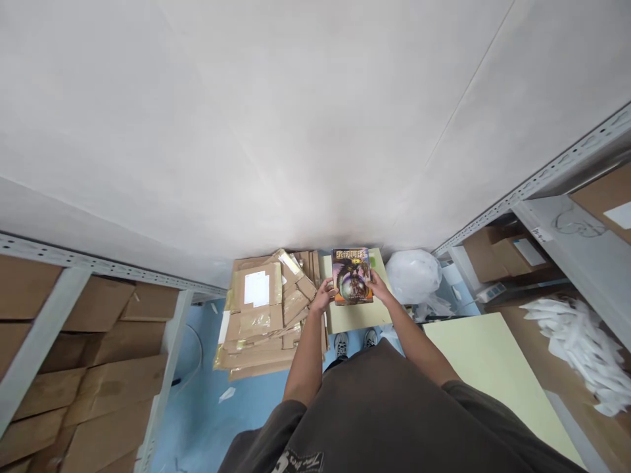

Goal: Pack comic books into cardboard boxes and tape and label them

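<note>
Left hand point(322, 296) and right hand point(378, 287), both mine, hold opposite sides of a purple-and-orange, rectangular, card-looking box point(351, 276) just below the frame's middle. I think it's light, stiff, maybe slippery; those side edges seem best to hold.

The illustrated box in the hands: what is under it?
Under the illustrated box, a pale yellow tabletop shows past its lower edge; whatever lies directly beneath is covered.

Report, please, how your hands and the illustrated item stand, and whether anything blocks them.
Left hand gripping the left edge, right hand the right. Illustrated item cover up over the pale table. No visible obstruction; flattened cardboard left, plastic bag right.
</note>
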`<control>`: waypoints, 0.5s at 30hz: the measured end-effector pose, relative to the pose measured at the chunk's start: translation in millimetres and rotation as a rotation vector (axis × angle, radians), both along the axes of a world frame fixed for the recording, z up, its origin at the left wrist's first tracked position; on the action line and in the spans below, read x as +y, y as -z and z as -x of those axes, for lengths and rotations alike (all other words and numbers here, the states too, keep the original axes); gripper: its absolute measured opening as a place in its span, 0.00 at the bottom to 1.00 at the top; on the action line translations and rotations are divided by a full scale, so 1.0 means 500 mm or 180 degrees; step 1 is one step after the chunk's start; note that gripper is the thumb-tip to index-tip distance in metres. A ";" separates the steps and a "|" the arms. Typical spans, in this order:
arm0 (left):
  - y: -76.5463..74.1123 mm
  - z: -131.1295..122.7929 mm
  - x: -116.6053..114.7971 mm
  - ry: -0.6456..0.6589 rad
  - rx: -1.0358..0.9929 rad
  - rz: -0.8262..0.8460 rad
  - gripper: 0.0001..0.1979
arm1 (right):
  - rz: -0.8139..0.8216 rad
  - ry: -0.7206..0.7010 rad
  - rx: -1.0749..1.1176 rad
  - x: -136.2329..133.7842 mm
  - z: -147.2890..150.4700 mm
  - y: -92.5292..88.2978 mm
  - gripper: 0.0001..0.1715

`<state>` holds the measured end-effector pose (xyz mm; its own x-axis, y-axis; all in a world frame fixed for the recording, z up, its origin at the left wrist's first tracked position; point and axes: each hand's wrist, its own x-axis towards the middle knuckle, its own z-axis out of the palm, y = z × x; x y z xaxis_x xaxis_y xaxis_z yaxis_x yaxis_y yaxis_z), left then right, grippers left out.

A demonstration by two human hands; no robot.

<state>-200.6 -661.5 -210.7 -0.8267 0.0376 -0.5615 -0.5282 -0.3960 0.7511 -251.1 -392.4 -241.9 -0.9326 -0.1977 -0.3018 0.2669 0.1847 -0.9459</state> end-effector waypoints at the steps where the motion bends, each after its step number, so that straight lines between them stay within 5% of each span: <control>1: -0.016 0.000 -0.010 0.0073 0.0104 -0.0078 0.40 | 0.0337 0.0179 -0.0147 0.005 -0.004 -0.015 0.51; 8: -0.102 0.054 -0.018 0.0745 0.0558 -0.0423 0.44 | 0.1407 0.0679 -0.0437 0.100 -0.048 -0.161 0.36; 15: -0.134 0.094 0.162 0.1980 0.0843 -0.1014 0.57 | 0.1456 0.1070 -0.0150 0.306 -0.192 -0.276 0.32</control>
<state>-247.5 -580.6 -143.5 -0.7057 0.6701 -0.2303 -0.5431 -0.3028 0.7832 -155.3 -239.4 -104.0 -0.9545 -0.0128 -0.2980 0.2841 -0.3432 -0.8953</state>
